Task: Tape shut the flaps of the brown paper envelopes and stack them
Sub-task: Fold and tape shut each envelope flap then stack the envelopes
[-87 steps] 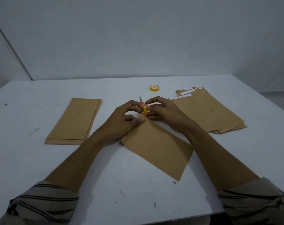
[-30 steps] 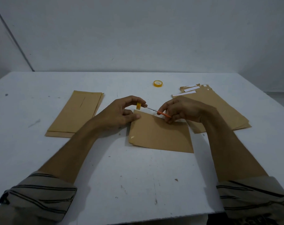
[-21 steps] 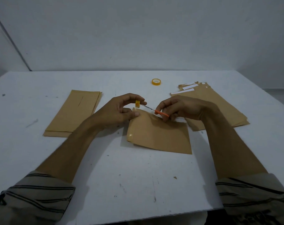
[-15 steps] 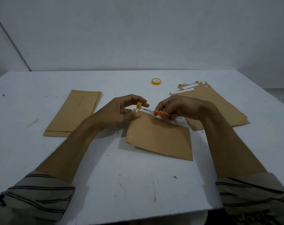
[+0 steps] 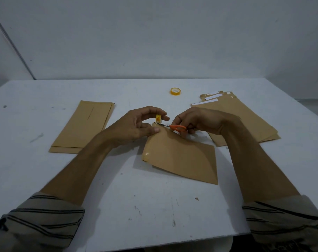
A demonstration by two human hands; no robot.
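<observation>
At the middle of the worktop [image 5: 154,206], the left hand [image 5: 134,128] pinches a small tape roll [image 5: 158,118] over the envelope [image 5: 181,157]'s far corner; the right hand [image 5: 200,120] grips orange scissors [image 5: 174,126], blades pointing at the tape.

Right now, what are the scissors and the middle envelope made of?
The scissors: orange handles look plastic, thin grey blades look metal. The envelope: matte brown paper, probably kraft; it bends softly. Its shiny corner patch looks like clear tape.
</observation>
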